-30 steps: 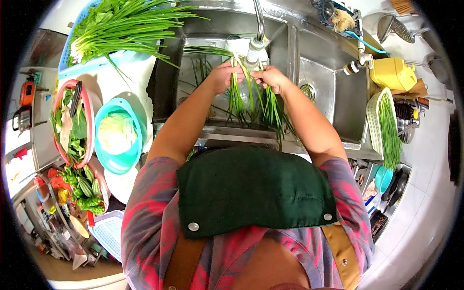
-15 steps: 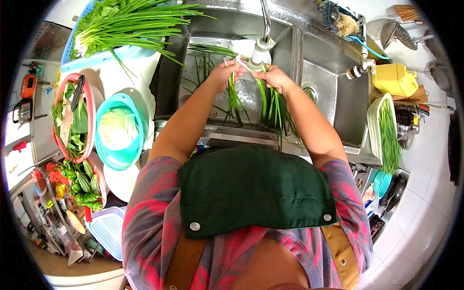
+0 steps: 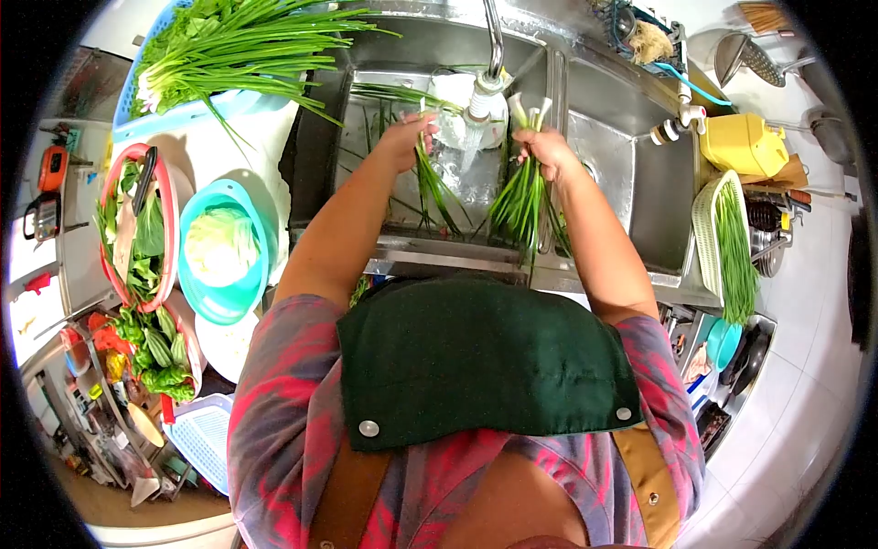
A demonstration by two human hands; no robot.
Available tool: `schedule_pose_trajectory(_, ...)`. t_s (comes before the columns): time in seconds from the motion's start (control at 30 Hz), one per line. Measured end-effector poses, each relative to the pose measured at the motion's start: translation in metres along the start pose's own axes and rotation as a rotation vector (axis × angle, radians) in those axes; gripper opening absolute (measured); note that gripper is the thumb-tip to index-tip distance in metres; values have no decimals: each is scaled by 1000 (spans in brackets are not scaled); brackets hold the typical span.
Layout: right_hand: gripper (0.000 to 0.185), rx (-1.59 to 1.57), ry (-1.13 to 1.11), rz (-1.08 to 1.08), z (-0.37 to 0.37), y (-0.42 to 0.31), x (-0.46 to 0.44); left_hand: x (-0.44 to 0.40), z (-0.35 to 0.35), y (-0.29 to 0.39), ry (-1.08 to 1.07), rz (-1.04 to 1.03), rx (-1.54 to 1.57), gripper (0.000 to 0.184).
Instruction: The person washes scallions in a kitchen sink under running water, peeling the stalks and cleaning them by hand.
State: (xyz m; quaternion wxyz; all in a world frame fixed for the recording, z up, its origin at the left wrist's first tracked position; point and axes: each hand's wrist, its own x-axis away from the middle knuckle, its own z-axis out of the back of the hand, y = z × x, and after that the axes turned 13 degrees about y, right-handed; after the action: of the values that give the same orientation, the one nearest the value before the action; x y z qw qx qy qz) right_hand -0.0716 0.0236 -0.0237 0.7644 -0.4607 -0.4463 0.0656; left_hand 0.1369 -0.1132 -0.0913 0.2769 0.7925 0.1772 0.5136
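Observation:
My left hand [image 3: 409,143] is closed around a few scallions whose green leaves hang down over the left sink basin [image 3: 366,206]. A thicker bunch of scallions [image 3: 521,209] is gripped in my right hand [image 3: 546,154], white ends up and leaves hanging toward the basin's near edge. Between my hands, water runs from the faucet [image 3: 483,96] into the basin. Behind my left hand lie more loose scallions in the sink. A white object [image 3: 453,89] sits behind the faucet stream, partly hidden.
At the left stand a blue basket [image 3: 125,110] heaped with scallions, a teal bowl [image 3: 261,284] with cabbage and a red-rimmed basin [image 3: 171,247] of leafy greens. Right of the second basin [image 3: 594,128] are a white basket [image 3: 706,240] with long green stalks and a yellow jug [image 3: 743,146].
My hands have moved apart, the right one shifting right with its bunch away from the faucet. The left hand has moved slightly left. Running water now shows between them.

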Motion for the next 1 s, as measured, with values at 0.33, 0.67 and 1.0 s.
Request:
schedule_pose_trajectory(0.33,17,-168,-12,60,-37,19,16,32,-55,-29,-668,-96,-87,32)
schedule_pose_trajectory(0.67,19,-2,51,167,17,-7,31,6,-56,-37,-584,-49,-37,26)
schedule_pose_trajectory(1.0,17,63,127,283,9,14,34,12,-82,-46,-587,-125,60,27)
